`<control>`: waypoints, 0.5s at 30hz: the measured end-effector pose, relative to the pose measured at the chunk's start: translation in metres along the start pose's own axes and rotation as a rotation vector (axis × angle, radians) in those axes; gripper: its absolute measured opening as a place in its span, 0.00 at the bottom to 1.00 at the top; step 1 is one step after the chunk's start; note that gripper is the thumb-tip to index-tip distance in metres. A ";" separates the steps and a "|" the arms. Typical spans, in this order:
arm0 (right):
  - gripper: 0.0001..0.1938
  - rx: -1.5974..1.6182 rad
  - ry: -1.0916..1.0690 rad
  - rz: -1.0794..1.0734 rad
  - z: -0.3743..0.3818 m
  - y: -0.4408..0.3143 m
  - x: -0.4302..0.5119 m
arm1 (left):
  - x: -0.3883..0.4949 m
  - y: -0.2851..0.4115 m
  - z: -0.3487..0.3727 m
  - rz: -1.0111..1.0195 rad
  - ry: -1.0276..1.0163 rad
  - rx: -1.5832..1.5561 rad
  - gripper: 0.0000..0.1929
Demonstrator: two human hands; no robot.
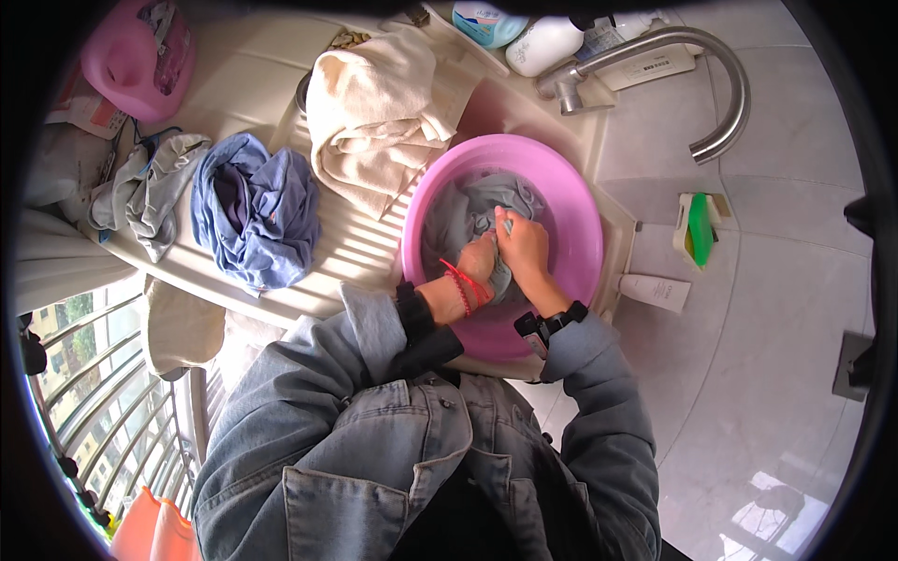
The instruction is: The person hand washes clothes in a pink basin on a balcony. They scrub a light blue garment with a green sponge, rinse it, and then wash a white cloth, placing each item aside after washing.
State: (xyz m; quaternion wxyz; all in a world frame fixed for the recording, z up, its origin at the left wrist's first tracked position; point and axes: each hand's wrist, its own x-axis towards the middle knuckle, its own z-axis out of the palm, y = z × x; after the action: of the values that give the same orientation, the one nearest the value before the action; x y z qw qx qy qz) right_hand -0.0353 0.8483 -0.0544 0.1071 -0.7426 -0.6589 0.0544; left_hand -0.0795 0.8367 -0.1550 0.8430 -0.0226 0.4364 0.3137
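A pink plastic basin [581, 210] stands in the laundry sink before me, with water and a soaked grey-green cloth garment [449, 217] in it. Over the basin, my left hand [478, 261] grips a bunched part of the garment. Close beside it, my right hand [523, 242] is closed on the same cloth, its thumb pointing away from me. Part of the garment hangs below the hands toward the near side of the basin. Both hands hide some of the cloth between them.
On the ribbed washboard [358, 242] lie a cream towel [372, 112], a crumpled blue garment [256, 210] and a pale grey cloth [151, 189]. A curved metal faucet [729, 77] rises at the far right. Bottles [544, 45], a white tube [652, 291] and a green brush [698, 228] stand around.
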 end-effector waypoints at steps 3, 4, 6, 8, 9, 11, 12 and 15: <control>0.20 0.110 -0.103 -0.136 -0.001 -0.001 -0.001 | -0.002 -0.001 -0.003 0.400 -0.270 0.340 0.14; 0.21 0.275 -0.095 -0.211 -0.001 -0.002 -0.001 | -0.002 0.000 -0.005 0.470 -0.266 0.478 0.14; 0.18 0.167 -0.036 -0.079 -0.002 -0.004 -0.001 | -0.004 0.002 -0.006 0.281 -0.174 0.256 0.15; 0.16 0.067 0.024 0.000 -0.002 -0.006 0.000 | -0.008 0.007 -0.003 -0.014 -0.108 0.064 0.15; 0.17 0.108 -0.019 -0.070 -0.002 -0.006 0.000 | -0.012 0.012 -0.005 0.183 -0.138 0.243 0.16; 0.19 0.183 -0.101 -0.248 -0.002 -0.006 0.001 | -0.022 0.018 -0.006 0.559 -0.332 0.569 0.16; 0.20 0.312 -0.026 -0.345 -0.001 -0.005 0.002 | -0.025 0.019 -0.002 0.506 -0.269 0.595 0.16; 0.16 0.065 0.072 -0.064 0.000 -0.005 0.004 | -0.027 0.014 0.007 -0.078 -0.015 -0.150 0.16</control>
State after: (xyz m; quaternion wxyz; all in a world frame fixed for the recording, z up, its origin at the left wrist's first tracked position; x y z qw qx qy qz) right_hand -0.0393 0.8525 -0.0530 0.1565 -0.7188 -0.6758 0.0454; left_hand -0.0936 0.8365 -0.1268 0.8537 -0.1004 0.4040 0.3129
